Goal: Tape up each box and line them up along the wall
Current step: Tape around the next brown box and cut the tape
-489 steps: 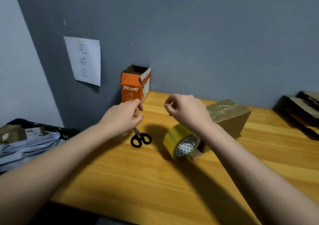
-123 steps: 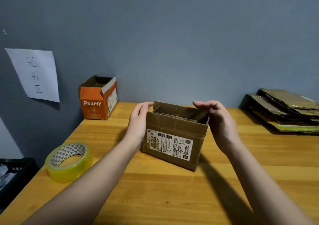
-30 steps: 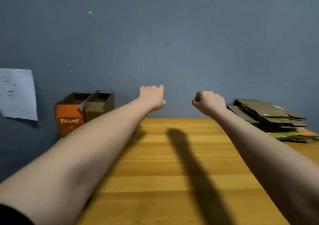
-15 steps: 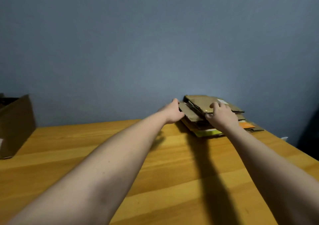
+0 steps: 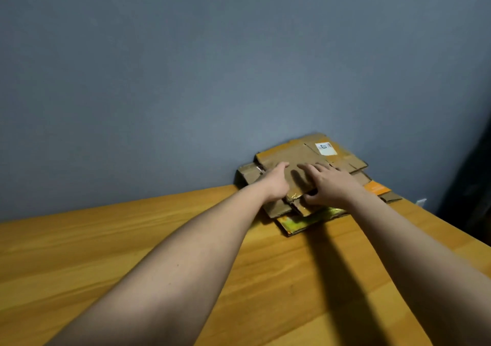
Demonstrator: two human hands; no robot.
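A stack of flattened cardboard boxes (image 5: 305, 222) lies on the wooden table (image 5: 132, 239) against the grey wall (image 5: 186, 80), at the right. The top flattened box (image 5: 308, 154) is brown with a white label. My left hand (image 5: 276, 183) grips its near left edge, thumb on top. My right hand (image 5: 329, 183) lies spread on its top face, with the thumb tucked at the near edge. The standing boxes, the tape roll and the scissors are out of view.
Below the top piece are more brown sheets, one with an orange patch (image 5: 374, 187) and a green-yellow printed one at the bottom. The table's right edge runs past the stack, with a dark area beyond.
My view has swung right from the standing boxes to the stack. Both hands have reached further onto the top flattened box and now hold it.
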